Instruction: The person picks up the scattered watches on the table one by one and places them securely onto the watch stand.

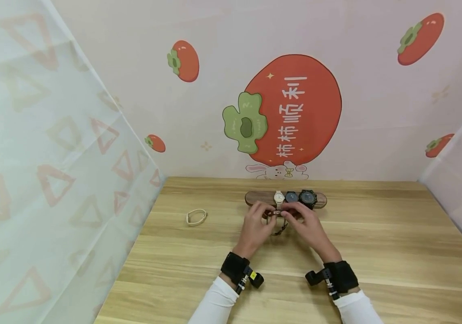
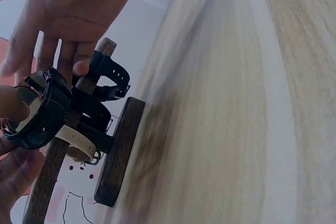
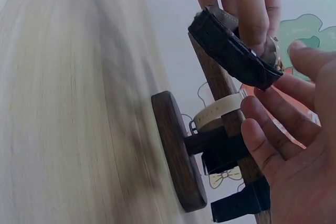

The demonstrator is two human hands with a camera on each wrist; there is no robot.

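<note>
A wristwatch with a dark strap closed in a loop is held between both hands, just in front of the watch stand. My left hand pinches it, with the thumb inside the loop in the left wrist view. My right hand holds its other side between thumb and fingertips; its remaining fingers are loosely extended in the right wrist view. On the wooden stand hang a cream watch, a dark blue-faced watch and a bulky black watch. The held watch's dial is mostly hidden.
Left of the stand, a cream-strapped watch lies on the wooden table. A wall sheet printed with persimmons rises behind the table's back edge. The stand's bar is raised over a dark wooden base.
</note>
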